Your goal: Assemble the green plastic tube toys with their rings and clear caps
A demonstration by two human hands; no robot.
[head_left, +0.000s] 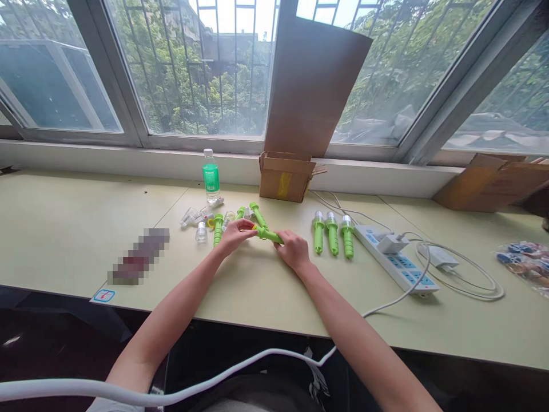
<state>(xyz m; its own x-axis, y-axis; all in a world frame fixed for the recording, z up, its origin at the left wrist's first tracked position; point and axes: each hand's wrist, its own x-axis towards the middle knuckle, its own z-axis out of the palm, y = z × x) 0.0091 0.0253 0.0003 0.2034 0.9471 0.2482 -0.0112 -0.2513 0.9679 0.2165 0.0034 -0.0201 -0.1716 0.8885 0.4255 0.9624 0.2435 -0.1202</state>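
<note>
Over the table, my right hand [294, 249] is closed round the lower end of a green plastic flashlight handle [270, 235], which lies slanted between both hands. At its upper left end, the fingers of my left hand [233, 235] pinch a small yellow ring [254, 227]; whether it is seated on the handle I cannot tell. Close behind my left hand are more green handles [218, 228], partly covered by the fingers. Clear plastic caps [201, 232] and another yellow ring [210, 223] lie left of them. Right of my right hand, three green flashlights with clear tops [331, 233] lie in a row.
A bottle with a green label [211, 178] and a cardboard box [285, 178] stand at the back by the window. To the right lie a white power strip [401, 263], looping cables and a charger [440, 257]. A thick white cable [240, 364] crosses below my forearms.
</note>
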